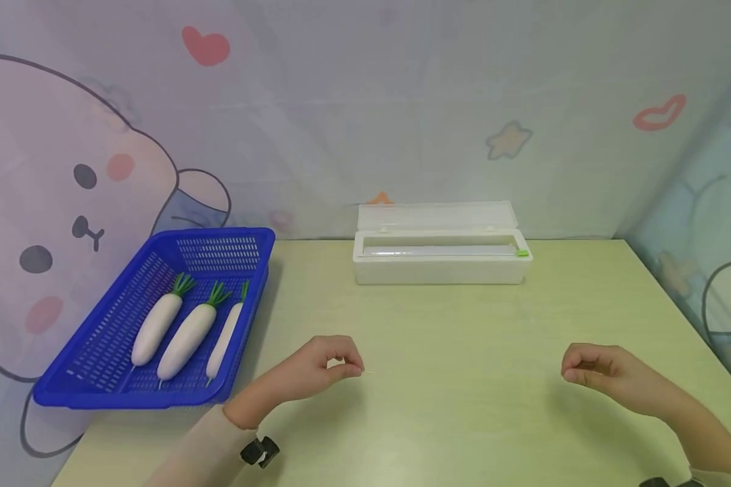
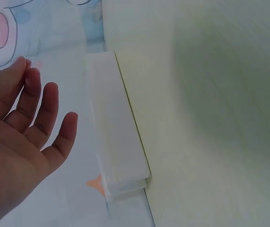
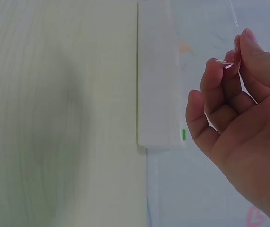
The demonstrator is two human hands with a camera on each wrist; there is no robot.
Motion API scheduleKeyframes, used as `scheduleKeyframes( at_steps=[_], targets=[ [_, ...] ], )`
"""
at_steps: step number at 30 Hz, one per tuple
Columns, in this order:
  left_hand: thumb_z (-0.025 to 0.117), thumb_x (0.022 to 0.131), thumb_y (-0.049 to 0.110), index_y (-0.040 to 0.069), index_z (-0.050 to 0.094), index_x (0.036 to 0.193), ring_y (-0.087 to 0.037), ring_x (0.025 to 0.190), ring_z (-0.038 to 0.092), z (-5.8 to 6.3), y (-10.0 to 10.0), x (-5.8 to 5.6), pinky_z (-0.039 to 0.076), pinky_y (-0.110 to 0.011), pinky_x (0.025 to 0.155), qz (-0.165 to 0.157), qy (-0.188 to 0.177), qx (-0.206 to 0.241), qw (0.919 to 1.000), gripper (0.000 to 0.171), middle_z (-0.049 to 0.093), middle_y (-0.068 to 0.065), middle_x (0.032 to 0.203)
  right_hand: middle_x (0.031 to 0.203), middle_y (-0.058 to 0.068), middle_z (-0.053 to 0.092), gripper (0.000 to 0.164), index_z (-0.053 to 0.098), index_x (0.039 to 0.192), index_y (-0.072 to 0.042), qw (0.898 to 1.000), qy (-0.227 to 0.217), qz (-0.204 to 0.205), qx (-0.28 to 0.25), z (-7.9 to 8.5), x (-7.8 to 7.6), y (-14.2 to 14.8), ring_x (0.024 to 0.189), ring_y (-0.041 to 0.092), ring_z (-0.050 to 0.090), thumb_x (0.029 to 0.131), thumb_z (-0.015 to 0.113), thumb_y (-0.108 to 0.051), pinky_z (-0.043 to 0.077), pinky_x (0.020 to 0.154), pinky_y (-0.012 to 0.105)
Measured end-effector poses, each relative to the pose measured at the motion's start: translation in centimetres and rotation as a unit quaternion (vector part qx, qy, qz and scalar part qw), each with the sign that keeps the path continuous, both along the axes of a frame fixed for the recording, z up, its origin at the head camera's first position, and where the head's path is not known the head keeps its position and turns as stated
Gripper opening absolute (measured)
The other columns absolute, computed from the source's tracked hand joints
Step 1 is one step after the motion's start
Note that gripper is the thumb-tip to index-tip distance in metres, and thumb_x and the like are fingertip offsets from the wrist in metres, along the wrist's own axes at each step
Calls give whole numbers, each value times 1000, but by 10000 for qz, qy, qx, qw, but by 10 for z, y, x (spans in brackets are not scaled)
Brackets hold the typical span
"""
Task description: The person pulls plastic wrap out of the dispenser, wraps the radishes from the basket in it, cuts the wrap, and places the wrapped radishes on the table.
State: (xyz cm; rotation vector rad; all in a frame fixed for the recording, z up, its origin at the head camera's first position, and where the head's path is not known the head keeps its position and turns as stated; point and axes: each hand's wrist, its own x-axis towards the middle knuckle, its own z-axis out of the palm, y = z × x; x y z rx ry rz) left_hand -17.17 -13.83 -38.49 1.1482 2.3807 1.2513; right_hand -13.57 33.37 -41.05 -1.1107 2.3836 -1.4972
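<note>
A sheet of clear cling film (image 3: 227, 62) shows as bright glints at the right fingertips. Thumb and index finger of my left hand (image 1: 323, 365) pinch its other end, where a thin glint leaves the fingertips in the head view. My right hand (image 1: 615, 375) pinches the film above the table's right side. The film between the two hands is nearly invisible. Behind them stands a white cling film dispenser (image 1: 441, 272), its lid (image 1: 436, 216) raised. A roll (image 1: 438, 250) lies inside, and a green slide cutter (image 1: 522, 253) sits at the right end of its front edge.
On the left of the table (image 1: 451, 325) is a blue plastic basket (image 1: 55, 391), holding three white radishes (image 1: 185, 340) with green tops. A cloth backdrop (image 1: 341, 115) with cartoon prints hangs right behind the table, and another stands along its right side.
</note>
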Motion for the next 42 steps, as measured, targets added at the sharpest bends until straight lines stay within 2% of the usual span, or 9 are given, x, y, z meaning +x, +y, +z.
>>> scheduleKeyframes(
  at_steps=[6,10,16,20,29,37,42],
  targets=[
    [64,92,9,5,68,90,-4,82,57,-18,1,0,49,-24,76,-58,-59,-209,9997,6,66,1,86,88,-1,60,24,60,96,-11,9995,-149,-158,247,-11,4,-2,79,13,57,92,52,11,50,68,26],
    [64,92,9,3,69,91,-3,83,58,-26,2,1,50,-24,77,3,-65,-339,9994,7,66,2,87,86,1,60,18,60,93,-8,9985,-53,-354,411,-18,6,-4,77,11,56,92,55,9,49,66,25],
    [64,91,8,3,70,91,-4,83,59,-37,6,-1,51,-25,79,114,212,-629,9977,7,67,3,86,85,1,63,17,63,93,-11,9955,187,-621,689,-27,5,-5,77,7,58,90,59,5,47,65,22],
    [65,91,8,4,70,91,-6,84,59,-42,7,-2,51,-27,78,119,374,-744,9965,6,67,3,86,85,0,64,16,63,93,-12,9942,146,-703,795,-34,4,-4,77,6,58,91,59,3,46,63,23],
    [65,88,1,6,72,89,-6,84,61,-51,10,-4,50,-24,78,161,373,-1087,9932,8,67,4,85,84,-5,65,15,64,91,-15,9911,157,-745,1096,-50,-1,-3,78,0,55,90,62,-1,45,61,23],
    [67,86,-1,7,72,84,-6,80,59,-60,9,-6,49,-23,76,80,704,-1249,9896,10,66,4,82,85,-9,64,9,65,90,-14,9867,-149,-846,1379,-58,-3,-9,75,-2,51,92,63,-6,45,61,22],
    [67,87,1,8,72,84,-7,80,57,-61,9,-7,48,-24,75,41,850,-1508,9849,9,65,5,82,84,-12,63,8,64,90,-14,9865,-10,-832,1410,-60,-2,-12,74,-3,50,91,64,-7,45,60,22]
  ],
)
